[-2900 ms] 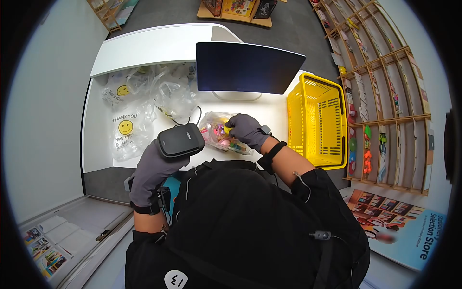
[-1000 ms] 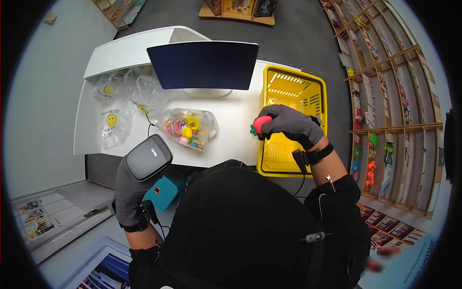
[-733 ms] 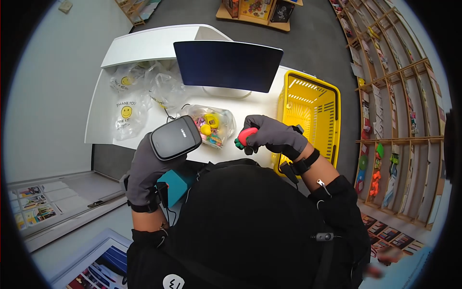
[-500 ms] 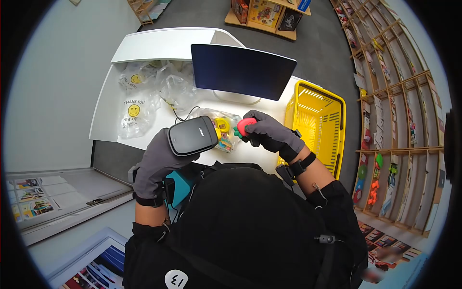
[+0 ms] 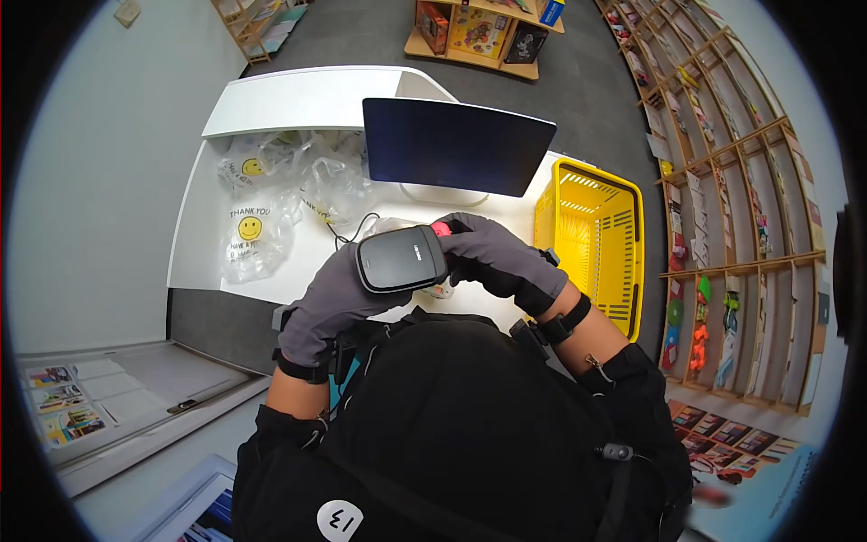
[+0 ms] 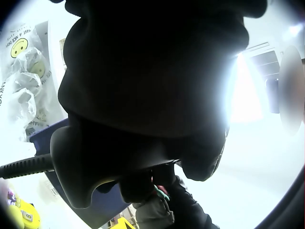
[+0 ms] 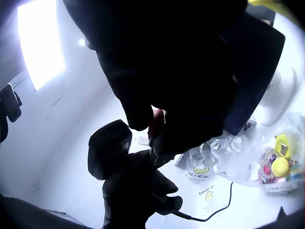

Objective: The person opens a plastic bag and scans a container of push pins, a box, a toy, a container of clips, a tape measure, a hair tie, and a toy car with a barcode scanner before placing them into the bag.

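In the head view my gloved left hand (image 5: 336, 298) grips a black handheld scanner (image 5: 402, 259) over the counter. Against the scanner's right end, my gloved right hand (image 5: 497, 257) pinches a small red item (image 5: 442, 228), mostly hidden there. The right wrist view shows the red item (image 7: 156, 121) between the fingers, just beside the scanner (image 7: 109, 148); a bit of its green part shows in the left wrist view. Under the hands lies a clear bag of colourful toys (image 7: 281, 167), mostly covered in the head view. Whether the two hands touch, I cannot tell.
A monitor (image 5: 459, 146) stands behind the hands on the white counter (image 5: 203, 226). Thank-you plastic bags (image 5: 257, 239) lie at the left, and a yellow basket (image 5: 637, 253) stands at the right. A cable (image 5: 341, 238) runs beside the left hand.
My right hand has gone from the toy bag to beside the basket, then back leftward with the red item, up to the scanner. My left hand has moved rightward over the bag with the scanner.
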The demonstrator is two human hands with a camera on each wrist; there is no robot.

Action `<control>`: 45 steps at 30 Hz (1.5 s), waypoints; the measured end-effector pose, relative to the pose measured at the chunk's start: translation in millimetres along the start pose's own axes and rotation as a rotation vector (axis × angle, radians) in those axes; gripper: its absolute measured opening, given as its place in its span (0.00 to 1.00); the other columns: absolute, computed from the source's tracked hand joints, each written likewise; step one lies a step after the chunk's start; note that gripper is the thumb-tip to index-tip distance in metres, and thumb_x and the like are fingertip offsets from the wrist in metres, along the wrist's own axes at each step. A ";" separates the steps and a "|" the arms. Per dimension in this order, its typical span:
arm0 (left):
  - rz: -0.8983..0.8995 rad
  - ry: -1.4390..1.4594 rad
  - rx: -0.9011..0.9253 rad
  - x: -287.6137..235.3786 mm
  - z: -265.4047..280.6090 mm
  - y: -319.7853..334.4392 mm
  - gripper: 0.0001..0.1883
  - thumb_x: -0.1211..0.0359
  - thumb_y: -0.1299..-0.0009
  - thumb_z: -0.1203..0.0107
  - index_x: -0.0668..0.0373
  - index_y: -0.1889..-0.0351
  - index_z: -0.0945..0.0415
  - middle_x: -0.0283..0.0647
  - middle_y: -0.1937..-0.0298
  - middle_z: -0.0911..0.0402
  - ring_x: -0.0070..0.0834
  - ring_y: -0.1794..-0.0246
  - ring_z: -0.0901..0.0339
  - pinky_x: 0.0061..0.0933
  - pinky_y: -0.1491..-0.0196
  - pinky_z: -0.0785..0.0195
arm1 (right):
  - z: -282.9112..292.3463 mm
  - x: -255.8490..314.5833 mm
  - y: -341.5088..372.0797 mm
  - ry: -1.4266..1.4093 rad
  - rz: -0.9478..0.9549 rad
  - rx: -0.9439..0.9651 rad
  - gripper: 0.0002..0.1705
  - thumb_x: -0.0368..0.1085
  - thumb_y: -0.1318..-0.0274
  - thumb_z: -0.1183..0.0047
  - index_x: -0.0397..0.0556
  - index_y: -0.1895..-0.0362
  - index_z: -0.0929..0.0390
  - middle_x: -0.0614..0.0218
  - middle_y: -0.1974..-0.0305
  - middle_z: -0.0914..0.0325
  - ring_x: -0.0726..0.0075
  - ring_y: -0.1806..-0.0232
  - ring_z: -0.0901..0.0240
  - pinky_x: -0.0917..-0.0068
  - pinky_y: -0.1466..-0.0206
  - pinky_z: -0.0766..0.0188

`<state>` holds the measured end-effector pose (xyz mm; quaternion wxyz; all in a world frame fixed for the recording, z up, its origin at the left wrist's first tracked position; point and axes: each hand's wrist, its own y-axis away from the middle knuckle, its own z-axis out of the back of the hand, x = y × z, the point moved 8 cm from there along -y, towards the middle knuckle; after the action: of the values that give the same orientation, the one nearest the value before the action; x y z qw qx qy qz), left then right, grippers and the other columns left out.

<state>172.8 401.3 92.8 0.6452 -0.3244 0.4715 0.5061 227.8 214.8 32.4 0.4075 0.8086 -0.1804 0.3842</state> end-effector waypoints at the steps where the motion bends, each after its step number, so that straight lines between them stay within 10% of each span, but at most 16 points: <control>1: -0.006 -0.002 0.007 -0.4 0.7 -1.6 0.28 0.63 0.38 0.22 0.60 0.40 0.17 0.43 0.55 0.08 0.39 0.57 0.11 0.37 0.50 0.19 | -2.5 -0.2 -0.1 -0.002 0.006 -0.006 0.18 0.37 0.28 0.36 0.44 0.40 0.19 0.67 0.57 0.13 0.74 0.63 0.15 0.74 0.62 0.19; 9: 0.049 -0.057 0.110 10.1 -0.2 -2.3 0.29 0.67 0.40 0.22 0.61 0.39 0.18 0.42 0.49 0.10 0.36 0.50 0.11 0.35 0.44 0.19 | -6.2 -6.3 -1.8 0.113 0.100 0.003 0.27 0.34 0.28 0.38 0.44 0.28 0.21 0.70 0.53 0.15 0.78 0.60 0.19 0.77 0.58 0.22; 17: 0.083 0.061 -0.177 34.7 40.5 16.9 0.24 0.62 0.39 0.21 0.63 0.48 0.15 0.45 0.59 0.08 0.38 0.59 0.10 0.36 0.52 0.20 | 9.4 -23.1 -13.9 0.198 0.099 0.056 0.23 0.36 0.25 0.45 0.43 0.31 0.18 0.70 0.55 0.17 0.80 0.63 0.25 0.78 0.58 0.24; 41: 0.210 -0.179 0.018 28.4 33.4 7.9 0.20 0.63 0.40 0.23 0.60 0.52 0.12 0.46 0.61 0.08 0.40 0.60 0.10 0.37 0.52 0.19 | 10.4 -12.7 -13.9 0.325 0.238 -0.087 0.26 0.40 0.24 0.42 0.45 0.27 0.20 0.65 0.46 0.16 0.77 0.54 0.23 0.76 0.52 0.23; 45: 0.123 -0.194 -0.012 27.5 32.4 8.8 0.18 0.61 0.39 0.25 0.59 0.55 0.13 0.50 0.64 0.10 0.52 0.62 0.12 0.41 0.57 0.20 | 10.1 -14.9 -15.9 0.388 0.199 -0.074 0.29 0.36 0.29 0.39 0.45 0.26 0.21 0.64 0.42 0.17 0.74 0.49 0.22 0.74 0.48 0.21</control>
<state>174.7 442.4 78.8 0.6537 -0.2482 0.4230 0.5764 232.6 216.0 8.9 0.4241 0.6822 -0.1915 0.5640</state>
